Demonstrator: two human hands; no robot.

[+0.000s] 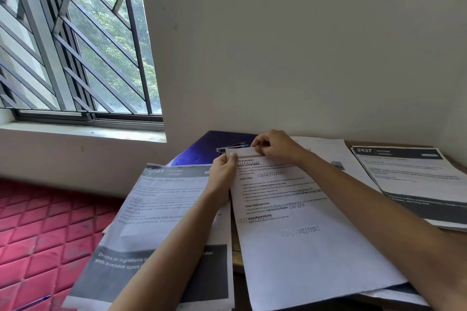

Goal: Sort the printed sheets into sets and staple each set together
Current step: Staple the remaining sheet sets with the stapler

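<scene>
A white printed sheet set (303, 247) with pen scribbles lies in the middle of the table. My left hand (222, 177) pinches its top left corner. My right hand (274, 146) grips the top edge just beside it, where the corner is folded over. Just behind the hands a stapler (231, 147) rests on a dark blue folder (207, 146), mostly hidden. Left of the middle set lies a sheet (161, 209) headed "Refrigerator Restocking". On the right lies a stack (414, 179) numbered 2437.
Another white sheet (326, 149) lies behind my right arm. The wooden table (353, 144) stands against the white wall. A red quilted mattress (45, 235) is on the left, below the barred window (75, 40). A blue pen (38, 302) lies at the lower left.
</scene>
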